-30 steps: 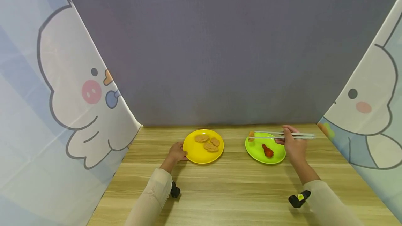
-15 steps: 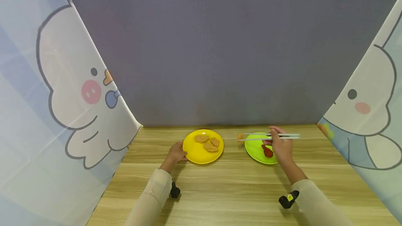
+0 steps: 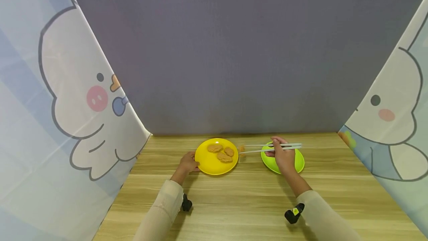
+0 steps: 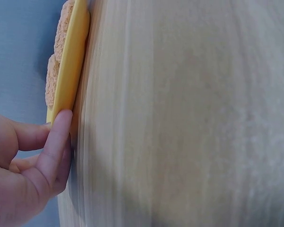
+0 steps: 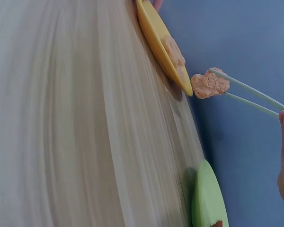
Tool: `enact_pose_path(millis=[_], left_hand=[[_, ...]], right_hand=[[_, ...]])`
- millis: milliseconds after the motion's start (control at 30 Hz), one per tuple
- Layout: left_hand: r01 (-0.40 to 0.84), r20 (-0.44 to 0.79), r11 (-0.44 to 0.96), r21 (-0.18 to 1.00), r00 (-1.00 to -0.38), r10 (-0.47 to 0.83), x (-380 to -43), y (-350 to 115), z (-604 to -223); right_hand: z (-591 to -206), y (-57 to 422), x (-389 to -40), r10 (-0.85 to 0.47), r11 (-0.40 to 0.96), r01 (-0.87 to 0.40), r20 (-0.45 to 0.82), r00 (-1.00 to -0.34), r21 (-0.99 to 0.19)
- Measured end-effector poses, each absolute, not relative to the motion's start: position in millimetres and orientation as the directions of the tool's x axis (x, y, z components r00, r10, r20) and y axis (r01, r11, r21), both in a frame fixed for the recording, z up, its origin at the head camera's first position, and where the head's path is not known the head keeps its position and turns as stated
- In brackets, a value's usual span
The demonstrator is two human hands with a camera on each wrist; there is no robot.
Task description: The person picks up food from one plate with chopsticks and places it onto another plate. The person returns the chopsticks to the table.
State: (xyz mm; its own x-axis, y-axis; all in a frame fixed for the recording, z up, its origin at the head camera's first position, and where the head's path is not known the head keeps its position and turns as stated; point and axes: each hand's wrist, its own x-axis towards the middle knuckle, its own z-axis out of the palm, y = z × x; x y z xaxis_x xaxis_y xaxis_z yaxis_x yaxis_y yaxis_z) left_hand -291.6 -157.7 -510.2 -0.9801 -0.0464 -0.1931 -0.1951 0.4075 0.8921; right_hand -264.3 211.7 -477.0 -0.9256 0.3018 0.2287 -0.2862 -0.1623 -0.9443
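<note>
My left hand (image 3: pixel 188 162) pinches the left rim of a yellow plate (image 3: pixel 212 167), thumb and fingers either side of the edge in the left wrist view. Three breaded chicken nuggets (image 3: pixel 224 157) lie on that plate. My right hand (image 3: pixel 283 157) grips a pair of pale chopsticks (image 3: pixel 257 150) pointing left. Between their tips is another chicken nugget (image 5: pixel 209 84), held up right at the yellow plate's right edge. Beneath the right hand sits a green plate (image 3: pixel 299 161), partly covered by it. A dark red bit of food (image 5: pixel 218 223) shows on the green plate in the right wrist view.
Both plates stand near the back of a wooden table (image 3: pixel 230 203), before a grey backdrop (image 3: pixel 214 66). Cloth panels with cartoon figures (image 3: pixel 97 99) rise at left and right. A strip of table separates the two plates.
My right hand has moved left, carrying the nugget in the chopsticks from over the green plate to the yellow plate's edge. The hand now covers the red drumstick. The left hand stays put.
</note>
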Motion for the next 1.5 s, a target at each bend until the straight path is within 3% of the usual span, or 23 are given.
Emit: enact_pose_path(millis=[1233, 1500], left_hand=[[-0.195, -0.195, 0.413, 0.889, -0.980, -0.042, -293, -159, -511], [-0.190, -0.193, 0.430, 0.882, -0.981, -0.037, -291, -158, -508]], right_hand=[[-493, 140, -261, 0.123, -0.164, -0.164, 0.145, -0.982, -0.973], [-497, 128, -259, 0.131, -0.139, -0.196, 0.178, -0.975, -0.971]])
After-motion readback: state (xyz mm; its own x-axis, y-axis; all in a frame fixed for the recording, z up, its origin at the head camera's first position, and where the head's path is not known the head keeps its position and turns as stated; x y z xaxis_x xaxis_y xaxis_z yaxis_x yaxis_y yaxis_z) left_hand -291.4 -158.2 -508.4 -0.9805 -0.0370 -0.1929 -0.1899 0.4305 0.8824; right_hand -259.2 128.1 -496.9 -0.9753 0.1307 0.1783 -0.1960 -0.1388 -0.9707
